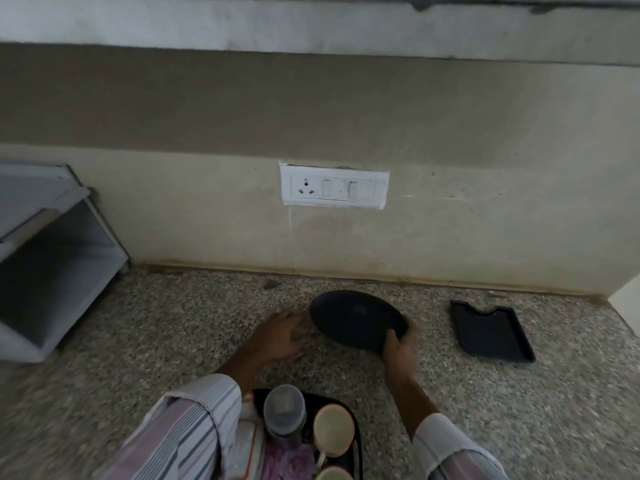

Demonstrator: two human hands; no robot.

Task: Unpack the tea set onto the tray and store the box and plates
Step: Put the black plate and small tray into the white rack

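plate-storing step: our right hand grips the black plate near the table's back edge, left hand released; next, we carry it to storage.

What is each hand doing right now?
Left hand: open, fingers by the black plate's left edge.
Right hand: grip on the plate's near rim.

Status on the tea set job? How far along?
Looks done: cream cups and a clear lidded jar sit on the dark floral tray. In hand: right hand grips the black oval plate, tilted off the speckled counter; left hand beside it. Left: storing the plate and black rectangular tray. No box visible.
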